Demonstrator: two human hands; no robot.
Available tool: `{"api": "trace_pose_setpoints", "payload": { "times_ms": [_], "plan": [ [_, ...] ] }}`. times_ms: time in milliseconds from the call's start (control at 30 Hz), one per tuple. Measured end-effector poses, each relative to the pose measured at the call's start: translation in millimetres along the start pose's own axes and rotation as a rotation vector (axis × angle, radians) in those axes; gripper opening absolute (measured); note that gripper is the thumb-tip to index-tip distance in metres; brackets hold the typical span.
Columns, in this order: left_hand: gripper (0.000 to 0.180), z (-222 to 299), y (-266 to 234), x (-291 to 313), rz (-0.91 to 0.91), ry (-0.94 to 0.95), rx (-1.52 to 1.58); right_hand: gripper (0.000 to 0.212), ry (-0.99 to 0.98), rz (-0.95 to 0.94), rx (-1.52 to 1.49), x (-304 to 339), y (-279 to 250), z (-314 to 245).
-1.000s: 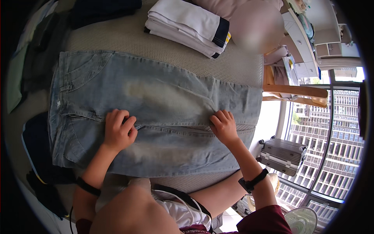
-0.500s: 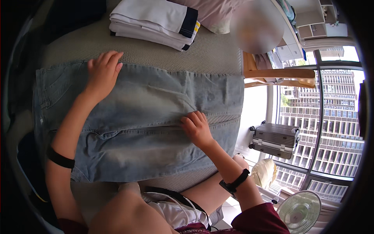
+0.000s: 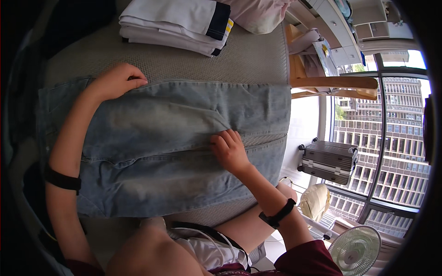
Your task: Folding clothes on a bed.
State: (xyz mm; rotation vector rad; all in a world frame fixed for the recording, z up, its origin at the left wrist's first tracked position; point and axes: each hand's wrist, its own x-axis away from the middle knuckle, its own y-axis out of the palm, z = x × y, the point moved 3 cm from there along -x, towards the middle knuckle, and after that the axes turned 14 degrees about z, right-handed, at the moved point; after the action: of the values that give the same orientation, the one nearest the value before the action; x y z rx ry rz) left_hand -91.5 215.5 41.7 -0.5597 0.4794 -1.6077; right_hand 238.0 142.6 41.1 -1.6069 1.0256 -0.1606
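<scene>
Grey suitcase point(image 3: 328, 162): closed, contents hidden | hands point(image 3: 229, 152): fingers curled on jeans point(image 3: 156, 122); cannot tell if pinching

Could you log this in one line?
jeans: spread out | left hand: at far edge | right hand: by leg gap | folded white stack: beyond jeans

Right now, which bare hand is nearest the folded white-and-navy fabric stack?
The bare left hand, at the picture's upper edge of the faded blue denim jeans; the bare right hand is lower, well inside the jeans' outline.
</scene>
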Motion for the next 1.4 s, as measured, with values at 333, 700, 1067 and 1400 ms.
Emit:
{"api": "trace_pose_setpoints", "payload": {
  "times_ms": [333, 700, 1067, 1400],
  "plan": [
    [0.024, 6, 6, -1, -0.131, 0.048, -0.008, 0.018, -0.046, 0.034, 0.0, -6, -2, 5],
    [0.026, -11, 9, 1, -0.106, -0.116, 0.041, 0.018, -0.028, 0.042, 0.007, -6, 2, 2],
    [0.012, 13, 16, 9, -0.034, 0.139, -0.14, 0.018, -0.016, 0.045, 0.005, -5, 5, 2],
    [0.019, 22, 20, 0, 0.423, 0.332, -0.611, 0.025, -0.201, -0.034, -0.039, 7, -3, 6]
  ]
}}
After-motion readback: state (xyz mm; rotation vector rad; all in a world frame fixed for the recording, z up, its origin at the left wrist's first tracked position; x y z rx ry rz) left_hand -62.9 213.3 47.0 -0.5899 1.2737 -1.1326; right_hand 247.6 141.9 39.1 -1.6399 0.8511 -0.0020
